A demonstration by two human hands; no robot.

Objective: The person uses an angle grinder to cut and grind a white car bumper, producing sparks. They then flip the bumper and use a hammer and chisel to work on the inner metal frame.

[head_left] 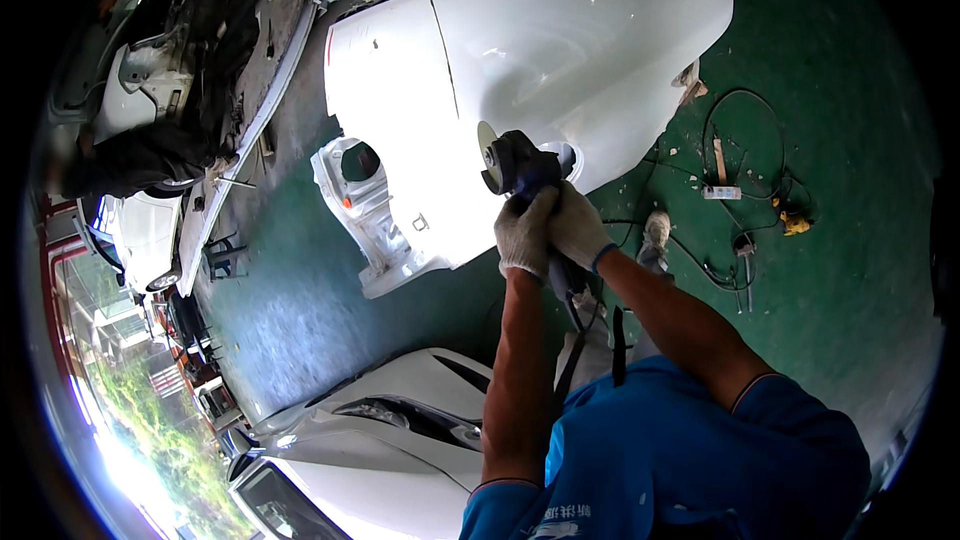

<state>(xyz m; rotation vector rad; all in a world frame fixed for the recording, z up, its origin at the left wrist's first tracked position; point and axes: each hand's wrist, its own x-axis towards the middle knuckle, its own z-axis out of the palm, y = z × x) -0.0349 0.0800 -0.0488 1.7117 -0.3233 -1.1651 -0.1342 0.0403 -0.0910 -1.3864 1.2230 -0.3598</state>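
Both of my hands wear pale knitted work gloves. My left hand (522, 237) and my right hand (578, 227) are closed side by side around the body of a dark angle grinder (523, 162). Its round disc (487, 143) faces a large white car body panel (560, 40); whether it touches the surface I cannot tell. Just right of the grinder head, a round opening (569, 157) in the panel is partly covered by the tool. The grinder's rear end runs down below my gloves toward my legs.
On the green floor at right lie a wooden-handled tool (719, 162), a white tube (721, 193), a yellow tool (795, 224) and looping cables (745, 92) near my feet. A white car (390, 460) stands at lower left. A person in dark clothes (150, 160) is at far left.
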